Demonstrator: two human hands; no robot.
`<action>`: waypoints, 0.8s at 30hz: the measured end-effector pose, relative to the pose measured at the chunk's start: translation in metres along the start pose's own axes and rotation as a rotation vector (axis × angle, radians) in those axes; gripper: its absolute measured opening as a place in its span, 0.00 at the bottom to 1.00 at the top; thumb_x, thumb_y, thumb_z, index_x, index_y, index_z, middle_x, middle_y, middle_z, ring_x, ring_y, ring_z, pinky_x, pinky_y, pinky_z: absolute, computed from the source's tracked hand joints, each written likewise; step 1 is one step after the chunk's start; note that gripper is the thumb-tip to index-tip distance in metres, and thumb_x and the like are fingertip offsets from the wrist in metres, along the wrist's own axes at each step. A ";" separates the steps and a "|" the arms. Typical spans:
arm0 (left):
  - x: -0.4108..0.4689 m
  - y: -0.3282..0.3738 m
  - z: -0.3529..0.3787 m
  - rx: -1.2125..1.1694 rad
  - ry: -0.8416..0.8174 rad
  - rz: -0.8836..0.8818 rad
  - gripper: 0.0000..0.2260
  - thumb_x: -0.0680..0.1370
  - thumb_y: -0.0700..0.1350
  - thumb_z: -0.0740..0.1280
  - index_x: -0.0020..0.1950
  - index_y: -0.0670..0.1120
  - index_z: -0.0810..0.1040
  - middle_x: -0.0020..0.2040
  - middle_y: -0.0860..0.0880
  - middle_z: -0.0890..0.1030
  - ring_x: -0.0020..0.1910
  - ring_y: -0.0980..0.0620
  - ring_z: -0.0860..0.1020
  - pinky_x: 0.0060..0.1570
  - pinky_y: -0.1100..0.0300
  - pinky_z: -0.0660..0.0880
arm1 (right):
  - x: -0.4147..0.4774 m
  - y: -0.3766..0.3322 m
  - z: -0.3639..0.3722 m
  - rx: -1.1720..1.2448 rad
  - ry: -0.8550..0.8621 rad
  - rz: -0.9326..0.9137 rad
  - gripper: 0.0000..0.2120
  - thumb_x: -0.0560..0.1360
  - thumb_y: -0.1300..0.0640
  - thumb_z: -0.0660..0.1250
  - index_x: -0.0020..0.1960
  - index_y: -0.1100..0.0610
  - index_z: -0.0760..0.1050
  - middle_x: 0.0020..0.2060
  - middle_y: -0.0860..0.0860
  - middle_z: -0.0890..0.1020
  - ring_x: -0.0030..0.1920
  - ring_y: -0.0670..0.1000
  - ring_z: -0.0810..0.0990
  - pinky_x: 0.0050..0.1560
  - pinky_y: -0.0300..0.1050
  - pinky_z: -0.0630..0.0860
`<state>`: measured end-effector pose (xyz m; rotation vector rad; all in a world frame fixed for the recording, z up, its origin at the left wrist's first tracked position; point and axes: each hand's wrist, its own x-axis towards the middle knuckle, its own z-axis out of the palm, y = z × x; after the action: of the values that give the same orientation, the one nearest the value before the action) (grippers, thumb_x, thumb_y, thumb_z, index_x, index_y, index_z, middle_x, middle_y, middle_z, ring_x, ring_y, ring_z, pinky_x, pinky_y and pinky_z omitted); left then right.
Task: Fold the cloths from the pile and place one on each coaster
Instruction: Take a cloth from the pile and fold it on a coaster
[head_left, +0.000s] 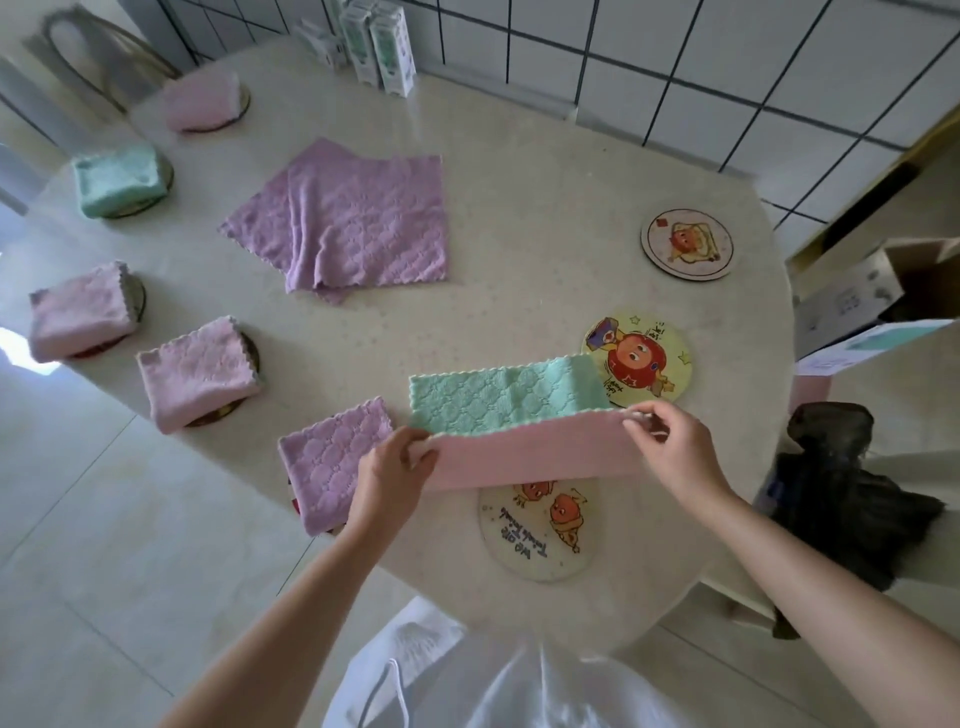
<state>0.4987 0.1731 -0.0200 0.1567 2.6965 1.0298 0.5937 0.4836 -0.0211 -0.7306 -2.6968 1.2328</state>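
A cloth with a green face and a pink underside (519, 447) lies in front of me, its near edge lifted and turned over toward the far side. My left hand (395, 467) pinches its left corner and my right hand (670, 441) pinches its right corner. The cloth overlaps two bare cartoon coasters, one below (540, 535) and one at its right (644, 358). A third bare coaster (687, 244) lies farther right. A pile of purple cloths (353, 223) lies spread at the table's middle. Folded cloths rest on coasters along the left: purple (327, 457), pink (197, 374), pink (78, 317), green (117, 179), pink (200, 98).
The round pale table (519, 171) has its edge close to me. White cartons (374, 41) stand at the far side against a tiled wall. A dark bag (841, 493) and an open cardboard box (872, 291) sit off the table's right. A chair (88, 47) stands far left.
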 end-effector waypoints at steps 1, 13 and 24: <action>0.012 0.002 0.000 -0.060 0.020 -0.071 0.08 0.74 0.41 0.71 0.53 0.46 0.81 0.41 0.52 0.80 0.36 0.56 0.76 0.30 0.74 0.66 | 0.011 -0.003 0.003 0.013 0.013 0.027 0.03 0.76 0.59 0.67 0.49 0.56 0.78 0.41 0.48 0.81 0.42 0.45 0.79 0.39 0.33 0.73; 0.098 0.000 0.015 -0.148 -0.009 -0.452 0.07 0.76 0.45 0.65 0.48 0.45 0.81 0.40 0.46 0.82 0.43 0.44 0.80 0.41 0.58 0.74 | 0.103 -0.006 0.039 -0.044 -0.038 0.254 0.03 0.75 0.61 0.67 0.48 0.58 0.78 0.42 0.54 0.83 0.41 0.53 0.80 0.39 0.43 0.73; 0.112 -0.001 0.020 -0.041 0.007 -0.482 0.10 0.78 0.46 0.61 0.47 0.42 0.79 0.39 0.45 0.79 0.40 0.46 0.74 0.40 0.59 0.67 | 0.123 -0.003 0.043 -0.106 -0.075 0.337 0.07 0.73 0.55 0.71 0.44 0.59 0.79 0.40 0.54 0.82 0.40 0.52 0.78 0.37 0.41 0.68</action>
<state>0.3965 0.2060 -0.0566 -0.4815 2.5236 0.9269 0.4722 0.5085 -0.0624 -1.2183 -2.7990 1.2057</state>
